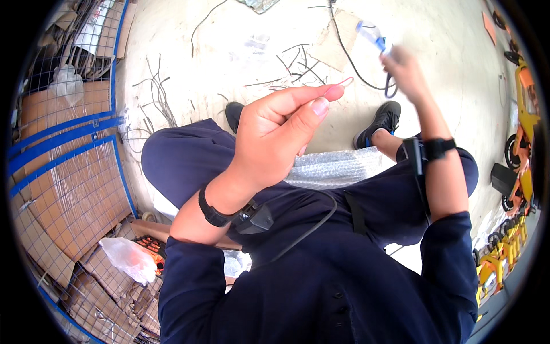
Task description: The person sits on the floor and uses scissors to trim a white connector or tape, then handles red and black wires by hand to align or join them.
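Note:
In the middle of the head view, my left hand (pixel 269 129) is raised above my lap. Its thumb and forefinger pinch a thin pinkish-red wire (pixel 345 82), whose bent tip sticks out past them. My right hand (pixel 405 71) is farther out to the right, closed and smeared by motion. Beside its fingers shows a blurred blue and clear thing (pixel 373 37), and below them hangs a dark loop (pixel 391 87). Whether these are one object is unclear. A black cable (pixel 349 54) runs along the floor toward that loop.
Cut dark cable pieces (pixel 298 66) and longer strands (pixel 156 86) lie scattered on the pale floor. Bubble wrap (pixel 335 166) is between my legs. A blue-framed mesh cage (pixel 69 137) with cardboard stands at left. Yellow equipment (pixel 526 109) lines the right side.

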A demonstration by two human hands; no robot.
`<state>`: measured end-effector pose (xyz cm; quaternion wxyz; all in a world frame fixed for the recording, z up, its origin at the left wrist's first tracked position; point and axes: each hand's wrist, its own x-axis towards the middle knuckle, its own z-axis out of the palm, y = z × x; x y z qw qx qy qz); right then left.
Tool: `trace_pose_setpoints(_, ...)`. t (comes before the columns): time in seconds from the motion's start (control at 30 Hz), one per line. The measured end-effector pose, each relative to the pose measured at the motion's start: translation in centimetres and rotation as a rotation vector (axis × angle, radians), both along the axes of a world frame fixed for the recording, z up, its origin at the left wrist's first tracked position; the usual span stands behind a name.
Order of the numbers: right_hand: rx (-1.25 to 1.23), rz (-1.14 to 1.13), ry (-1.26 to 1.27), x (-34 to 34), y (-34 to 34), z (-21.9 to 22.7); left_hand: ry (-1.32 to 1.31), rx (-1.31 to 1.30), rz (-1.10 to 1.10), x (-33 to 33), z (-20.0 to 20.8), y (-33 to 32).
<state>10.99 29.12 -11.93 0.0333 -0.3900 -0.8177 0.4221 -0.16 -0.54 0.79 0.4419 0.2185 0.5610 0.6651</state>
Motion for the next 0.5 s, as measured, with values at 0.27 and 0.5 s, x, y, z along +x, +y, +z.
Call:
trace_pose_setpoints(0.27, 0.01, 0.222, -0.78, 5.5, -1.5, -23.5, -0.031, -0.05, 0.018, -1.0, -0.9, 0.6)
trace_pose_setpoints(0.5, -0.049, 0.251, -0.83, 7.0, -3.0, -29.9, -0.087, -0.083, 0.05, -1.7, -2.4, 1.5)
